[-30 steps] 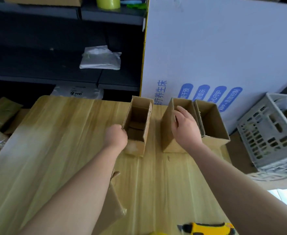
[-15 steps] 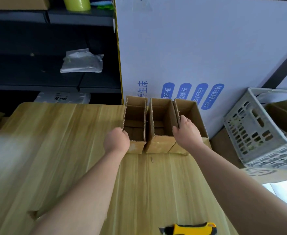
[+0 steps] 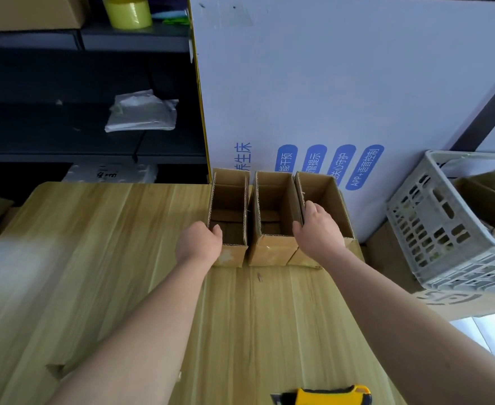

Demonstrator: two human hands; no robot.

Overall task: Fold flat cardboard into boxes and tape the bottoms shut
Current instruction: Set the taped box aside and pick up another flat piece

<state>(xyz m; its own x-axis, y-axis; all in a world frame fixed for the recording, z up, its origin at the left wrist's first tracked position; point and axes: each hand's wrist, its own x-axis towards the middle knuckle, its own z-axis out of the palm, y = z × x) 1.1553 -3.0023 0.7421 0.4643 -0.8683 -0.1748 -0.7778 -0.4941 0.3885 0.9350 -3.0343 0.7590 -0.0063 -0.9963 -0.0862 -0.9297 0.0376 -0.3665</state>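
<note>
Three small open-topped cardboard boxes stand in a row at the far edge of the wooden table (image 3: 100, 258). My left hand (image 3: 199, 244) grips the near left corner of the left box (image 3: 230, 206), thumb over its rim. My right hand (image 3: 317, 232) holds the wall between the middle box (image 3: 272, 206) and the right box (image 3: 328, 194), fingers curled over the rim. The three boxes stand side by side, the middle and right ones touching. The corner of a flat cardboard piece (image 3: 55, 369) peeks out under my left forearm.
A yellow utility knife (image 3: 328, 396) lies at the table's near edge. A large white printed panel (image 3: 342, 83) leans behind the boxes. A grey plastic crate (image 3: 456, 229) with cardboard sits to the right. Dark shelves at the back left hold a yellow tape roll (image 3: 128, 11) and a plastic bag (image 3: 142, 111).
The left box and the other two were pushed together and back toward the white panel. My right hand shifted from the middle box onto the wall shared with the right box.
</note>
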